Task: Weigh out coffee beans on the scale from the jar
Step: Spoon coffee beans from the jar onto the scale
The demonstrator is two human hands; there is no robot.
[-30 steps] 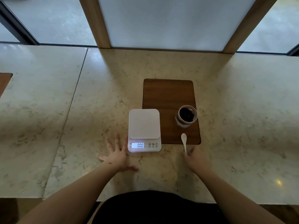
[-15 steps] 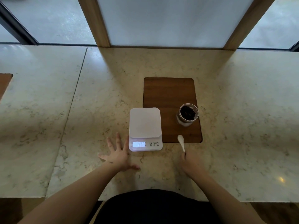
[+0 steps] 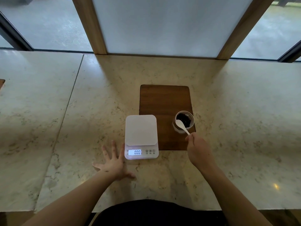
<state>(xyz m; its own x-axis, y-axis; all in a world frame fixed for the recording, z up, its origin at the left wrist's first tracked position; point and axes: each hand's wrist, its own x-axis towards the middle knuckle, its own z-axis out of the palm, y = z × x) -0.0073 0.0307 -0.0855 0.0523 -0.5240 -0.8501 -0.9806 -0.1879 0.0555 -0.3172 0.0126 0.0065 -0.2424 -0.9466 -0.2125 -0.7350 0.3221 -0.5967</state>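
Pale marble bench [image 3: 228,111] carries my scale [image 3: 141,130], bare and reading zero, with the open jar [image 3: 184,121] of beans [image 3: 185,119] just right of it on a wooden board [image 3: 164,101]. My right hand [image 3: 197,150] pinches the light, stiff spoon [image 3: 182,126] at its handle tip, bowl over the beans; I'd judge they'll roll off easily, so small level scoops, while my left hand [image 3: 112,163] lies spread flat beside the scale

The scene is lit softly by daylight from the windows [image 3: 48,22] behind the counter [image 3: 97,103], and the foreground is left rather dim. A broad shadow is cast forward from the frosted panel [image 3: 162,23]. A small glare spot [image 3: 275,186] is seen at the right. Straight edges are bowed by wide-angle distortion, and fine detail is slightly softened throughout.
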